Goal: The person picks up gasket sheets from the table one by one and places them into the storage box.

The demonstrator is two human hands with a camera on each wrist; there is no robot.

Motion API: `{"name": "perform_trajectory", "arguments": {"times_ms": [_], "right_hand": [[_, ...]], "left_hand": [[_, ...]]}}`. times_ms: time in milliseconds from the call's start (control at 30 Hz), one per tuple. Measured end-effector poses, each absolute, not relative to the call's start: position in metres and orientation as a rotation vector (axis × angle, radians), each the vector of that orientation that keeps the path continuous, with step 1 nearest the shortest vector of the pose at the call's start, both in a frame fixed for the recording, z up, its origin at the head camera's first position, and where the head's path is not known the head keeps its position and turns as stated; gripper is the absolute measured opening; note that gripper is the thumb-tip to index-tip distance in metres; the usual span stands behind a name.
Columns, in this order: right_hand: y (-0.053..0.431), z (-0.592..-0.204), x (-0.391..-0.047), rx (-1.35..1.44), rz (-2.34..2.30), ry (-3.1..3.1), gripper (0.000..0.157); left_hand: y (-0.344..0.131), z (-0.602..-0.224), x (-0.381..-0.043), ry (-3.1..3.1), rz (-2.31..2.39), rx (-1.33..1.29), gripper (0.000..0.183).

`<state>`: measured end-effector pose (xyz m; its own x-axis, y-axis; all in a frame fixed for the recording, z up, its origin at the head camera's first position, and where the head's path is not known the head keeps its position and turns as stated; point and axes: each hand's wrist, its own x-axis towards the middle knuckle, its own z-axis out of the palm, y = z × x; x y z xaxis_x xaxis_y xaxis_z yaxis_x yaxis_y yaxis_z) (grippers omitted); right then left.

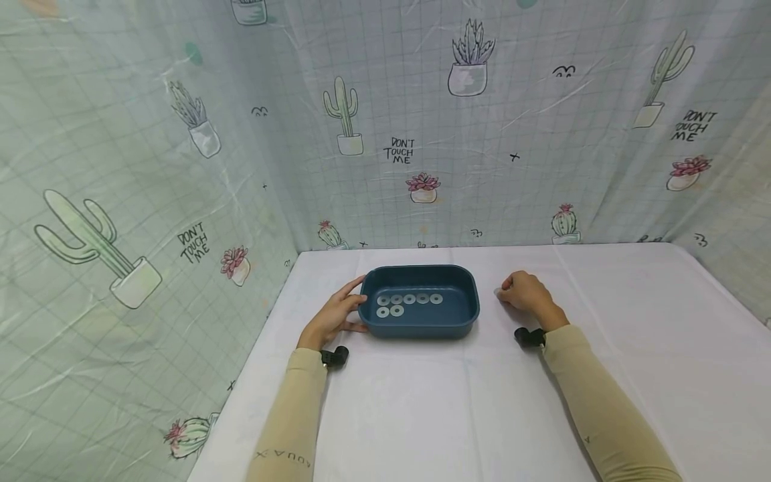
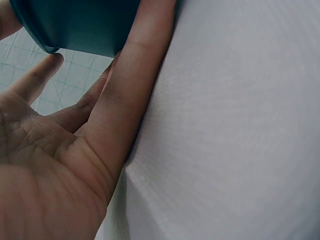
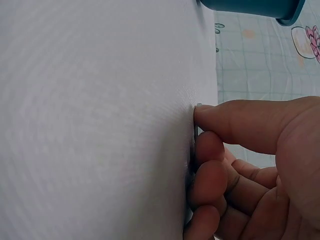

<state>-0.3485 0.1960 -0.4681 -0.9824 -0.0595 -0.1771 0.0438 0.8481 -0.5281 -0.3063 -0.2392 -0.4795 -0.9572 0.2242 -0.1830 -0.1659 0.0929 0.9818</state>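
A dark blue-green rectangular tray (image 1: 418,331) stands on the table. Several flat grey washers (image 1: 409,299) lie inside it towards the left, in two rows. My left hand (image 1: 332,316) touches the tray's left end, one fingertip lapping over the rim; in the left wrist view the long fingers (image 2: 131,80) lie mostly straight along its outside. To the right of the tray, my right hand (image 1: 527,294) is down at the tabletop with curled fingers. Between thumb and forefinger it pinches a thin grey piece, apparently a washer (image 1: 498,292), mostly hidden and seen edge-on in the right wrist view.
White cloth covers the table (image 1: 409,408). A curtain (image 1: 385,214) printed with cacti hangs behind it and along the left side. Each wrist carries a small black camera, the left camera (image 1: 336,356) and the right camera (image 1: 529,337).
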Motion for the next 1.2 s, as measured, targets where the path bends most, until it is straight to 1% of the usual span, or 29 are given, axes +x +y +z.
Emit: {"name": "perform_trajectory", "arguments": {"times_ms": [333, 833, 1067, 1200], "right_hand": [[0.193, -0.465, -0.346, -0.014, -0.800, 2.856, 0.031], [0.186, -0.462, -0.343, -0.075, -0.709, 2.954, 0.022], [0.186, -0.461, -0.345, -0.133, -0.793, 2.955, 0.020], [0.186, -0.459, -0.346, -0.140, -0.864, 2.937, 0.021]], "left_hand": [[-0.240, -0.482, -0.307, 2.093, 1.933, 0.060, 0.059], [-0.240, -0.481, -0.308, 2.092, 1.939, 0.055, 0.058], [-0.240, -0.482, -0.309, 2.092, 1.937, 0.060, 0.058], [-0.240, -0.482, -0.310, 2.090, 1.938, 0.063, 0.058]]}}
